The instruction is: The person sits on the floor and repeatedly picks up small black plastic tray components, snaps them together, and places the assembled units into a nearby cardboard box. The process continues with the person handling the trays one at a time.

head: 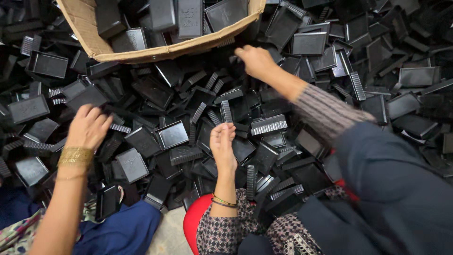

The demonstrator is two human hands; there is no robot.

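Left hand in a heap of black plastic trays, right hand by the torn brown cardboard box; neither grip readable. Co-worker's bangled hand alongside.

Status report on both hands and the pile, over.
Right hand on black plastic parts by cardboard box, grip unclear. Left hand curled over pile. Co-worker's hand at left.

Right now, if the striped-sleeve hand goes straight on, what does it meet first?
The striped-sleeve hand would probably meet the cardboard box rim just ahead of its fingertips, though depth is unclear.
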